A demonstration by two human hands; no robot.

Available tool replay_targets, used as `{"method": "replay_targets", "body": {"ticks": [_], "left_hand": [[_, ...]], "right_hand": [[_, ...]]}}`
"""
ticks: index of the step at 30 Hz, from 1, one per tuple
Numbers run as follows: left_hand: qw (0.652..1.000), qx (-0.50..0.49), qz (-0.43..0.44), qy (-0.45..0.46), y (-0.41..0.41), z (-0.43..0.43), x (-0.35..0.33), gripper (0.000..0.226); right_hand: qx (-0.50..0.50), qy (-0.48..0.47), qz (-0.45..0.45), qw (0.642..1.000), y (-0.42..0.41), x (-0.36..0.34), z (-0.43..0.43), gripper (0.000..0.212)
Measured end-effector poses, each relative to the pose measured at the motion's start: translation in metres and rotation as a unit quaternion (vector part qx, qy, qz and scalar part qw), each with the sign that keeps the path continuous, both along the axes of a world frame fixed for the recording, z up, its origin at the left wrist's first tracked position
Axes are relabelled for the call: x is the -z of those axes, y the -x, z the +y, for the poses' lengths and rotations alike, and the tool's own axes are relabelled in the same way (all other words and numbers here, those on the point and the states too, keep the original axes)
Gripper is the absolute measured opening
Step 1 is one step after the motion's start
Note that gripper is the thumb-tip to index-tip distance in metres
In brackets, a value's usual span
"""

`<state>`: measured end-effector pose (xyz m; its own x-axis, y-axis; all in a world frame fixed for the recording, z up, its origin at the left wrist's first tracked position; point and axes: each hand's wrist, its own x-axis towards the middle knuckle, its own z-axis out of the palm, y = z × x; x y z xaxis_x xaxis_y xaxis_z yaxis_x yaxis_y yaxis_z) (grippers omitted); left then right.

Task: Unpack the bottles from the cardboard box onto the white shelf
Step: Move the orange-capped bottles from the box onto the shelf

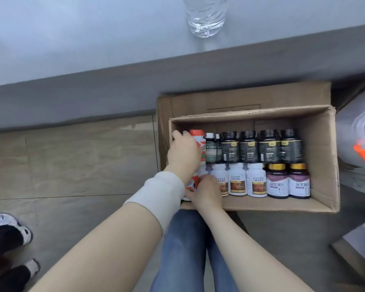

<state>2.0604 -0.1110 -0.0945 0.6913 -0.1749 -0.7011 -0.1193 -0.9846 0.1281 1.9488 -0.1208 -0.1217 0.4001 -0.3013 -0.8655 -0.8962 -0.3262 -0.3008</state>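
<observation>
two red-and-white bottles sit at the left end of the cardboard box [316, 157], and both hands are on them. the left hand [183, 152] is curled round the far red-and-white bottle [198, 142], fingers wrapped over its side just below the red cap, a closed grip. the right hand [207, 190] is closed over the near red-and-white bottle [191, 184], most of which is hidden under the palm and the left wrist.

the rest of the box is packed in two rows: black-capped dark bottles [249, 148] along the far row, white supplement bottles [237, 182] and two gold-capped bottles [288, 182] along the near row, all lying with labels up and touching their neighbours.

they look like small rigid plastic bottles, light enough for one hand each, with glossy labels that could slip. because they are wedged tight, i'd judge the body just under the cap is the place to take hold, lifting straight up so the neighbours don't roll into the gap.

the box rests on the floor against the grey base of the white shelf [72, 39], where a clear plastic water bottle [205, 17] stands. the person's jeans [185, 249] show below the box, and someone else's sneakers [9, 228] stand off to the left.
</observation>
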Motion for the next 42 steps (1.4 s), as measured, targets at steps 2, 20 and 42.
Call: {"method": "replay_targets", "body": {"ticks": [2, 20, 42], "left_hand": [[1.000, 0.018, -0.003, -0.018, -0.001, -0.003, 0.000, 0.051], [0.989, -0.095, 0.044, 0.101, -0.015, -0.018, -0.035, 0.066], [0.849, 0.024, 0.387, 0.359, 0.222, 0.001, -0.322, 0.031]], "right_hand": [[0.015, -0.005, 0.011, 1.000, -0.003, 0.002, 0.001, 0.067], [0.127, -0.101, -0.009, 0.987, 0.020, -0.064, -0.064, 0.029], [0.662, -0.097, -0.250, 0.700, 0.312, -0.332, 0.026, 0.040]]}}
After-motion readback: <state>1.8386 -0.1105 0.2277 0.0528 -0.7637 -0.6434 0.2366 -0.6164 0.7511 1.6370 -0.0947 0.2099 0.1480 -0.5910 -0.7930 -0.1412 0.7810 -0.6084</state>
